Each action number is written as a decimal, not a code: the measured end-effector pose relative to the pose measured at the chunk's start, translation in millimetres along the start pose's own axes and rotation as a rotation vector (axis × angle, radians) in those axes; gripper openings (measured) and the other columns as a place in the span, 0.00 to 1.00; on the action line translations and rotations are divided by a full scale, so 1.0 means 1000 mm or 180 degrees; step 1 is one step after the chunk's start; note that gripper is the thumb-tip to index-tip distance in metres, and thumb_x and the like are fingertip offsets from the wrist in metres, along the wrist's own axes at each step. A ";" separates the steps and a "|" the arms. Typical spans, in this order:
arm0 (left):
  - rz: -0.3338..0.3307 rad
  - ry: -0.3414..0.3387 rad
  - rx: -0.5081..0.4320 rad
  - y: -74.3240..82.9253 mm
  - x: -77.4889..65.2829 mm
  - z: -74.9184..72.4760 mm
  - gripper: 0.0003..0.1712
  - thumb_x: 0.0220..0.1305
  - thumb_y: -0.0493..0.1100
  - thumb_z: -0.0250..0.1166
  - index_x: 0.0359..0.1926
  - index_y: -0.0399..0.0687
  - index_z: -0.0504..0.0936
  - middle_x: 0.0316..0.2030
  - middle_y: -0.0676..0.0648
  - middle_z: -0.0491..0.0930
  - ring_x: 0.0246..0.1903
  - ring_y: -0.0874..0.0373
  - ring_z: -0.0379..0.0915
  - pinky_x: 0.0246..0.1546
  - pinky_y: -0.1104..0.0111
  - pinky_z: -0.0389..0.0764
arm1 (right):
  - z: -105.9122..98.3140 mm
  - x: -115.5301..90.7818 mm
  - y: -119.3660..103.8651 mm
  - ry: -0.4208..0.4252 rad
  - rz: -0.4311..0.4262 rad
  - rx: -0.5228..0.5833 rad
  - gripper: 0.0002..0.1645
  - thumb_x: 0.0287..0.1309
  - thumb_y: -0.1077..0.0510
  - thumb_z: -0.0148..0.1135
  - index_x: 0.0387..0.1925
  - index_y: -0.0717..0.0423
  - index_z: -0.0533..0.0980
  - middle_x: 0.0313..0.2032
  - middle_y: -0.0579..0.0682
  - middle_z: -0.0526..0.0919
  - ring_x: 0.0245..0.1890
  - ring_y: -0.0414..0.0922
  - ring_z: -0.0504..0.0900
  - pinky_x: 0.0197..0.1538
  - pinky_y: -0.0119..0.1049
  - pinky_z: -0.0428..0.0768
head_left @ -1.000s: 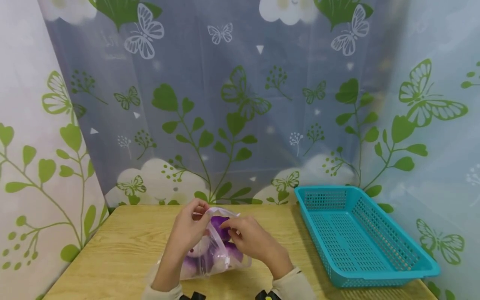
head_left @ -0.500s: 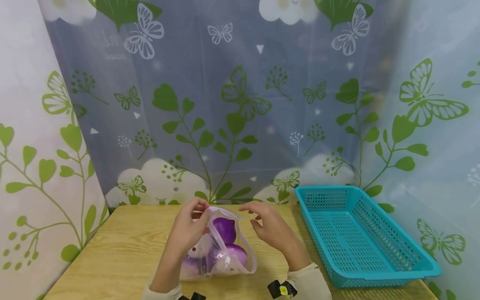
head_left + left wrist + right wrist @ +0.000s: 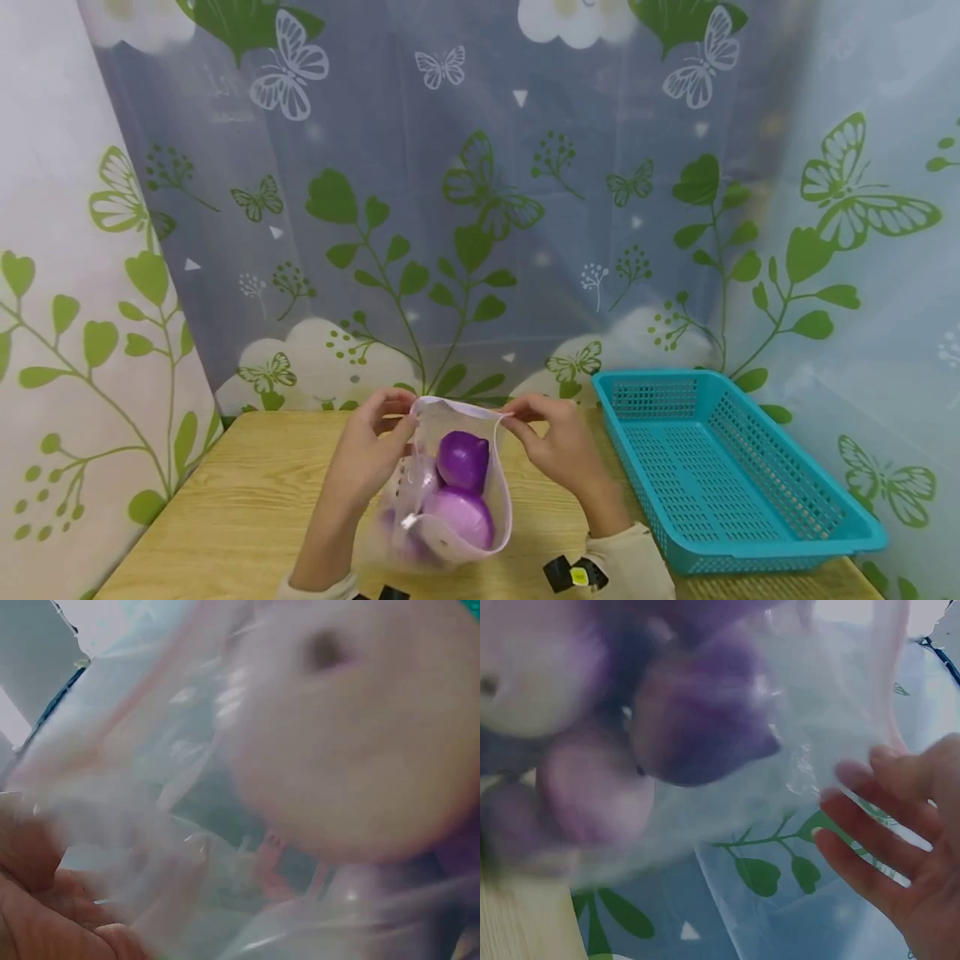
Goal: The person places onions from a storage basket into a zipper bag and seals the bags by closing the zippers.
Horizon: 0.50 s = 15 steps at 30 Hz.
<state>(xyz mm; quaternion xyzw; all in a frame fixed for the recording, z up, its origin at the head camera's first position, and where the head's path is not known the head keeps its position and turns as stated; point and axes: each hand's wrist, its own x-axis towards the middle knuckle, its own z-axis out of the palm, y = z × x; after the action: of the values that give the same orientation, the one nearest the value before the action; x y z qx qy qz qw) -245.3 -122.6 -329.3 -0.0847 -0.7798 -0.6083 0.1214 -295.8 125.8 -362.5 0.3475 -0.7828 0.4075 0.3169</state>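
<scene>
A clear plastic bag [image 3: 433,427] with a pale pink rim gapes open in the middle of the head view. Inside sit several glossy purple onions, among them a dark pointed one [image 3: 462,461] above a lighter one [image 3: 461,515]. My left hand [image 3: 372,442] pinches the bag's rim at its upper left corner. At the upper right corner, my right hand [image 3: 558,433] grips the rim between thumb and fingers. Through the plastic, the left wrist view shows one onion's pale base [image 3: 360,750], blurred. Lower onions are partly hidden behind bag folds.
A turquoise perforated plastic basket [image 3: 750,550] stands to the right on the wooden table [image 3: 240,475]. Behind the table hangs a printed curtain [image 3: 480,250] with leaves and butterflies, and similar sheets flank both sides.
My right hand drew back from the bag's mouth, then took hold of its right rim. The bag's mouth has been spread wider, showing more of the onions; my left hand kept its hold.
</scene>
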 end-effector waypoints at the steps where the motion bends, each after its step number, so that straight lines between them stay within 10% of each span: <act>1: 0.0022 0.0001 0.0001 0.000 0.000 -0.002 0.14 0.74 0.36 0.59 0.57 0.38 0.76 0.56 0.35 0.79 0.54 0.46 0.79 0.46 0.66 0.89 | -0.001 0.001 0.000 0.0149 0.0043 0.0038 0.04 0.59 0.69 0.70 0.34 0.59 0.83 0.31 0.52 0.90 0.31 0.46 0.90 0.37 0.34 0.89; 7: 0.0086 -0.0144 0.0147 -0.002 0.003 -0.012 0.19 0.75 0.46 0.61 0.61 0.42 0.78 0.60 0.39 0.79 0.61 0.44 0.76 0.56 0.59 0.86 | -0.008 0.003 0.000 0.0789 0.0603 0.0487 0.02 0.63 0.71 0.66 0.37 0.65 0.81 0.29 0.61 0.89 0.25 0.51 0.89 0.28 0.34 0.88; 15: 0.0145 -0.0891 0.0686 -0.015 0.005 -0.017 0.25 0.64 0.49 0.73 0.60 0.50 0.84 0.56 0.44 0.85 0.56 0.46 0.80 0.50 0.61 0.86 | -0.020 0.002 0.009 0.1151 0.1095 0.0412 0.03 0.63 0.69 0.65 0.36 0.68 0.80 0.28 0.64 0.88 0.21 0.47 0.87 0.26 0.27 0.86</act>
<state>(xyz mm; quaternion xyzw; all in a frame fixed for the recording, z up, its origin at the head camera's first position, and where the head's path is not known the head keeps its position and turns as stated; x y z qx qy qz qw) -252.9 -143.0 -337.4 -0.1726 -0.8476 -0.5006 0.0337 -300.0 146.1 -356.0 0.1503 -0.7332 0.5602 0.3549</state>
